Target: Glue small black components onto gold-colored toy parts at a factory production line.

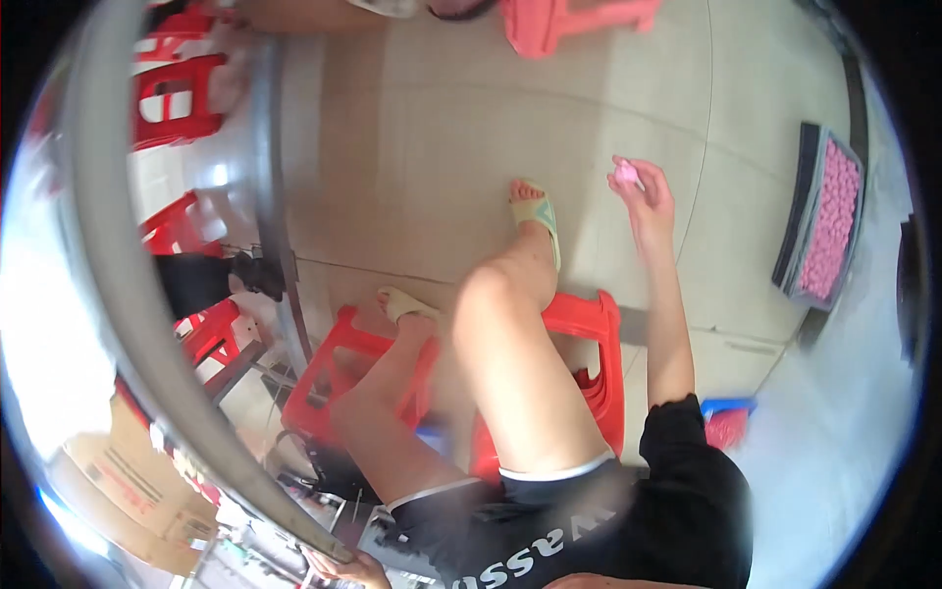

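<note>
My right hand [648, 196] is stretched out over the tiled floor, fingers closed around a small pink piece [626, 173]. Its exact kind is too small to make out. At the lower left, part of my left hand [348, 568] shows against the long grey edge [280, 515] of a table. Its fingers are mostly hidden, so I cannot tell whether it grips anything. To the right of my right hand, apart from it, a dark grey tray [797, 221] holds many small pink pieces [831, 226].
Red plastic stools [599, 344] stand beneath my legs, and more red stools [182, 103] are past the table edge. A pink stool [530, 25] is at the far side. A cardboard box [132, 481] sits lower left. A red bag [726, 429] lies by my right sleeve.
</note>
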The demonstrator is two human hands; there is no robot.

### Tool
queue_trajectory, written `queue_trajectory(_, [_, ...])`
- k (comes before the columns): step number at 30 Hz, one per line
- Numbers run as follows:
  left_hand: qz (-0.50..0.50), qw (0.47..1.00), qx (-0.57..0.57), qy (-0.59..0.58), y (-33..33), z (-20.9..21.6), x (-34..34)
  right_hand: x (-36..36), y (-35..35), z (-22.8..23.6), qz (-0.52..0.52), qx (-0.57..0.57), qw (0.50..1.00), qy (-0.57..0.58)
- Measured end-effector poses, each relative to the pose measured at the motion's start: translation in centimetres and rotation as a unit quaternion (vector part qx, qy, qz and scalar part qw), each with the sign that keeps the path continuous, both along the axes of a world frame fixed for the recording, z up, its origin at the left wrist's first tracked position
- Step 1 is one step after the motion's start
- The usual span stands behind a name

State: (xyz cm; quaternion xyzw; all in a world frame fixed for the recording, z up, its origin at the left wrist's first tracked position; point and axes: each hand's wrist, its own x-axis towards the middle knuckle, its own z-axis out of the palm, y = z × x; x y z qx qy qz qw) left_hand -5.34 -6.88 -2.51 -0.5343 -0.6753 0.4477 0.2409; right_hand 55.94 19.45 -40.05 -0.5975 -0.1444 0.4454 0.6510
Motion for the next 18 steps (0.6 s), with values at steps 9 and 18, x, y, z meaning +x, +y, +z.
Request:
queue_trajectory(9, [-0.184,0.909,0.259,-0.270,8.8,-0.3,9.8,-4.1,5.4,25.4,0.150,0.234,0.960,-0.032])
queue_trajectory(18, [-0.165,0.851,0.304,-0.396,7.9,0.1,9.0,-8.2,20.2,44.2,0.158,0.350,0.813,-0.437])
